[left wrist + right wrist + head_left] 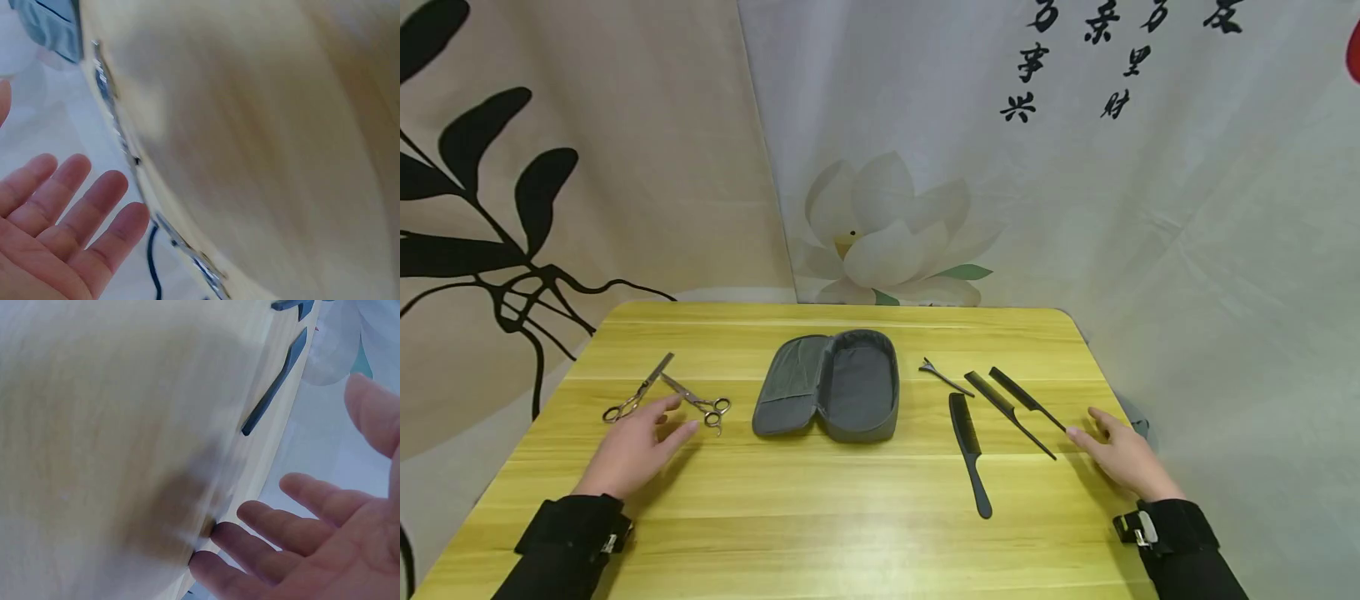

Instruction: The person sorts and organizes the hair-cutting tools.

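Observation:
My left hand (634, 450) hovers open over the left of the table, its fingertips close to two pairs of metal scissors. One pair of scissors (642, 390) has a broad blade pointing up and right; the other scissors (698, 402) lie with their rings to the right. My right hand (1123, 457) is held open at the right edge, fingers spread and holding nothing. Nearest to it is a thin-tailed black comb (1024, 394). Beside that lies a second tail comb (1006, 408), then a wide-handled black comb (970, 450) and a dark slim hair clip (946, 377).
A grey zip case (860, 429) lies unfolded at the back middle of the wooden table (820, 533), its lid to the left. Behind the table hangs a printed cloth (1037, 208) with a flower and black characters.

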`<state>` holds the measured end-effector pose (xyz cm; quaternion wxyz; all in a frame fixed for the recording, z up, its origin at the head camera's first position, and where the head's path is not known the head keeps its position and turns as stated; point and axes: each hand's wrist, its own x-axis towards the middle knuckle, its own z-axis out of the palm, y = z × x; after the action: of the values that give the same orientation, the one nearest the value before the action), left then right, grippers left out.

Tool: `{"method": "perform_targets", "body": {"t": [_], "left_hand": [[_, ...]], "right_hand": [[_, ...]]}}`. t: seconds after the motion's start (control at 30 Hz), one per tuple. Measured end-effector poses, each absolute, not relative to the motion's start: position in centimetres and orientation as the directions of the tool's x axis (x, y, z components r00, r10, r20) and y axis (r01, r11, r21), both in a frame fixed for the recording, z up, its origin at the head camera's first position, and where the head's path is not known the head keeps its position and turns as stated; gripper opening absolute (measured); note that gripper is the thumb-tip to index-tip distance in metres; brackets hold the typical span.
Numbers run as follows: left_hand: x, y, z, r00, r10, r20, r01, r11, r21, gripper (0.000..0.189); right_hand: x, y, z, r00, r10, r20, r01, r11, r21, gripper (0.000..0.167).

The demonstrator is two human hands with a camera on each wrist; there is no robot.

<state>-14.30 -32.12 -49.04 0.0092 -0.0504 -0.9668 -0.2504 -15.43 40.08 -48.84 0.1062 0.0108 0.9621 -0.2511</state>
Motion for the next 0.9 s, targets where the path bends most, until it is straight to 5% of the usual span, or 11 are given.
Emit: {"method": "perform_targets", "body": {"t": [0.9], "left_hand": [[-12.5, -25.6, -47.9, -0.986, 0.126, 0.105, 0.164, 0.778, 0.606, 0.060]], "right_hand": [[-15.0, 38.9, -48.8, -0.981, -0.037, -0.191, 0.074, 0.839, -0.539, 0.088]]}}
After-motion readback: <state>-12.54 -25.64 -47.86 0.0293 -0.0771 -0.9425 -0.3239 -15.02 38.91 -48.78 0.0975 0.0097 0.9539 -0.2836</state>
